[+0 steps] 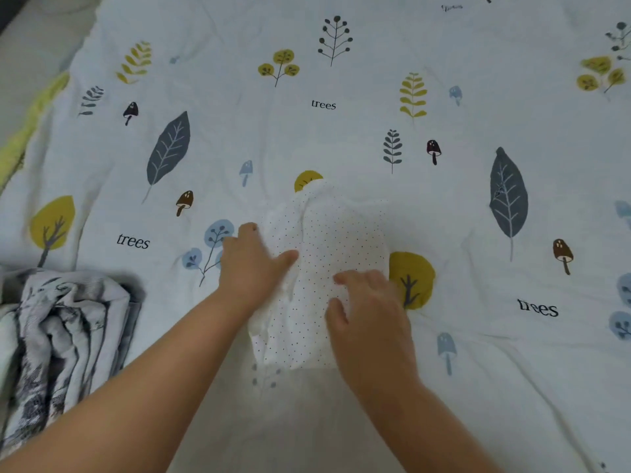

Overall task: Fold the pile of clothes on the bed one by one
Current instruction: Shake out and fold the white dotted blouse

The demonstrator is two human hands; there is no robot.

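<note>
Honestly, both hands, left hand (252, 264) and right hand (368, 308), lie flat, fingers spread, gripping nothing; the dotted white garment (327, 240) could bunch up if pushed unevenly.

Both bare forearms reach forward from the lower edge and converge toward the middle. The left hand (251, 264) lies palm down, fingers extended, thumb pointing right. The right hand (367, 307) rests palm down, fingers loosely curled, just beside it.
</note>
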